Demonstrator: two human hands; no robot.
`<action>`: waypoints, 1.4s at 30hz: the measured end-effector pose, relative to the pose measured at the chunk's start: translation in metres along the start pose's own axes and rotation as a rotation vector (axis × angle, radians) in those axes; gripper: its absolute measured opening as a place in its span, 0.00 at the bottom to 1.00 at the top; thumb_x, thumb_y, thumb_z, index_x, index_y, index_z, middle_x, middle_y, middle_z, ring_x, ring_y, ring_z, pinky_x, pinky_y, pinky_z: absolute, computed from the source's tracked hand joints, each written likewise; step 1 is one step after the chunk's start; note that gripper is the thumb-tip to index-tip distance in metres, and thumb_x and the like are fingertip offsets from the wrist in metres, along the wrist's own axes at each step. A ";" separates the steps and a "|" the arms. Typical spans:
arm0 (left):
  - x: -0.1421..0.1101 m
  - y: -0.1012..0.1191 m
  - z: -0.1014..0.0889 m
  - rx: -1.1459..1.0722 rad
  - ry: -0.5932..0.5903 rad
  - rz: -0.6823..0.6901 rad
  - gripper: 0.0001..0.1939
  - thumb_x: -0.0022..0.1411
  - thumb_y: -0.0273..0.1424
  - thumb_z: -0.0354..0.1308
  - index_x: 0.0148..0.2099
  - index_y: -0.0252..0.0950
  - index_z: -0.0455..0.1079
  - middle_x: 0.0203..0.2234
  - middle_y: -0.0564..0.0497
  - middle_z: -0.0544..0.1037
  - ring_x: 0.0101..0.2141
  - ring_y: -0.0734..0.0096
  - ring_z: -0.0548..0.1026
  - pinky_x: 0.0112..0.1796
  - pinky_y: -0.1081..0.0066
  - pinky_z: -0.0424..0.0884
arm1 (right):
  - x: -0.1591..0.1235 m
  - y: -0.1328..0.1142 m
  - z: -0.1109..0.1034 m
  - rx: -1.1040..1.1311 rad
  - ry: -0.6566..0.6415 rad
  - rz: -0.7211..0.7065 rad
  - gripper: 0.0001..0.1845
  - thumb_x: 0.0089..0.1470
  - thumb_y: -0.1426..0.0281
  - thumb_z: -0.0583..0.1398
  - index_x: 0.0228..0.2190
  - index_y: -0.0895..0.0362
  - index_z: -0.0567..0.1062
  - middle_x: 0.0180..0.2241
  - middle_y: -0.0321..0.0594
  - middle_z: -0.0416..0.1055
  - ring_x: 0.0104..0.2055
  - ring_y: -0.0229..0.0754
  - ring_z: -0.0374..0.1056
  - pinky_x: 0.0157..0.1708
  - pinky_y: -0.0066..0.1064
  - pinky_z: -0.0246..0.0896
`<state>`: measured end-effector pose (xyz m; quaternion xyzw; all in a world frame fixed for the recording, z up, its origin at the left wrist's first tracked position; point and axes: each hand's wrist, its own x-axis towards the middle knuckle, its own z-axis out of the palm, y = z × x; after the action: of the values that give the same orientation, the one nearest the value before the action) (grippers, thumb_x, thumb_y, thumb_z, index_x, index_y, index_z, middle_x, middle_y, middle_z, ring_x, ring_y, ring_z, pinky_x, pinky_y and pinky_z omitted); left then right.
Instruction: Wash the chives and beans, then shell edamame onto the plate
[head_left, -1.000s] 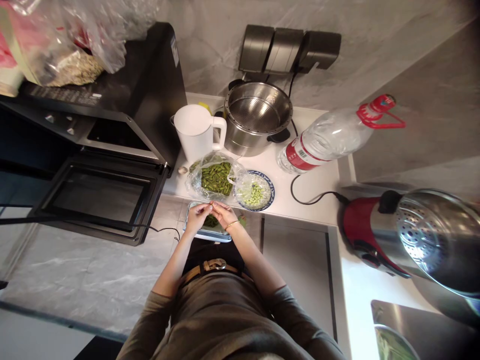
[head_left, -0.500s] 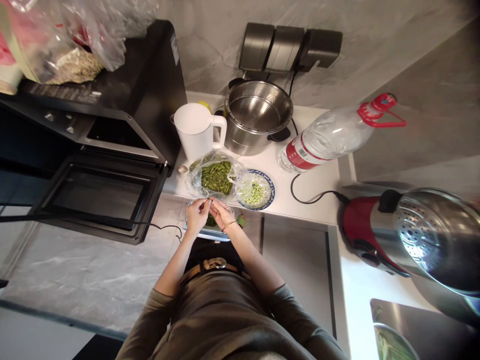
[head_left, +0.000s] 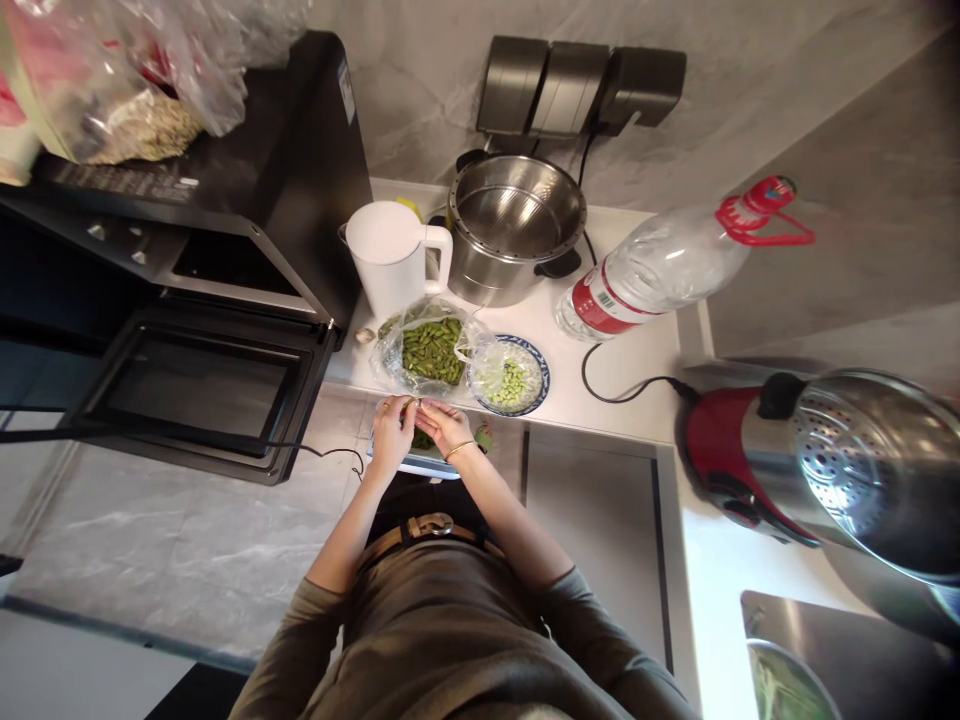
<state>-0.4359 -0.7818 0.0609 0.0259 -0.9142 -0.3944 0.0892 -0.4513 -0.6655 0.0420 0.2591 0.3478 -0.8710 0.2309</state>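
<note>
My left hand (head_left: 391, 436) and my right hand (head_left: 447, 426) meet fingertip to fingertip just in front of the counter edge. Between them is a small green edamame pod (head_left: 409, 404), mostly hidden by the closed fingers. Directly beyond, a clear plastic bag (head_left: 386, 362) lies open, full of edamame pods (head_left: 435, 350). Right of the bag, a blue-rimmed plate (head_left: 541, 372) carries shelled green beans (head_left: 513, 384). Under my hands is a light-coloured bin (head_left: 427, 467) with dark green pieces in it, partly covered by my wrists.
A white jug (head_left: 386, 250) and a steel pot (head_left: 495, 280) stand behind the bag. Farther right are a large water bottle (head_left: 652, 268) and a red-and-steel cooker (head_left: 724, 440). At left, the black oven door (head_left: 202, 395) hangs open, with a cable crossing it.
My fingers have shifted slightly around the pod, the left hand tilting a little. The whole view has moved up slightly; the objects on the counter stay put.
</note>
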 end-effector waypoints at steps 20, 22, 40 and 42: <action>-0.012 -0.042 0.022 -0.077 -0.253 -0.158 0.11 0.59 0.31 0.56 0.42 0.37 0.76 0.36 0.47 0.80 0.37 0.66 0.76 0.44 0.67 0.72 | 0.020 0.025 -0.033 -0.430 0.006 -0.197 0.15 0.41 0.58 0.64 0.23 0.57 0.72 0.15 0.30 0.63 0.16 0.30 0.53 0.16 0.25 0.49; -0.019 -0.050 0.034 -0.041 -0.243 -0.143 0.14 0.58 0.28 0.56 0.47 0.38 0.75 0.42 0.45 0.79 0.44 0.63 0.75 0.51 0.62 0.69 | 0.029 0.035 -0.039 -0.440 0.079 -0.109 0.12 0.42 0.60 0.63 0.22 0.55 0.71 0.16 0.32 0.65 0.16 0.32 0.54 0.16 0.26 0.51; -0.024 -0.093 0.035 -0.334 -0.210 -0.408 0.10 0.60 0.31 0.55 0.41 0.35 0.76 0.39 0.47 0.81 0.39 0.68 0.78 0.45 0.68 0.73 | 0.047 0.019 -0.080 -1.067 0.002 0.033 0.22 0.45 0.80 0.56 0.42 0.55 0.78 0.40 0.43 0.78 0.36 0.40 0.73 0.35 0.30 0.70; -0.026 -0.100 0.027 -0.321 -0.165 -0.454 0.10 0.60 0.31 0.55 0.40 0.34 0.76 0.39 0.46 0.81 0.38 0.69 0.79 0.44 0.69 0.73 | 0.047 0.016 -0.089 -1.163 0.020 0.012 0.18 0.46 0.79 0.57 0.38 0.55 0.80 0.38 0.42 0.79 0.36 0.41 0.73 0.37 0.33 0.70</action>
<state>-0.4176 -0.8278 -0.0335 0.1834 -0.8152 -0.5445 -0.0730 -0.4517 -0.6218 -0.0498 0.0999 0.7697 -0.5329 0.3370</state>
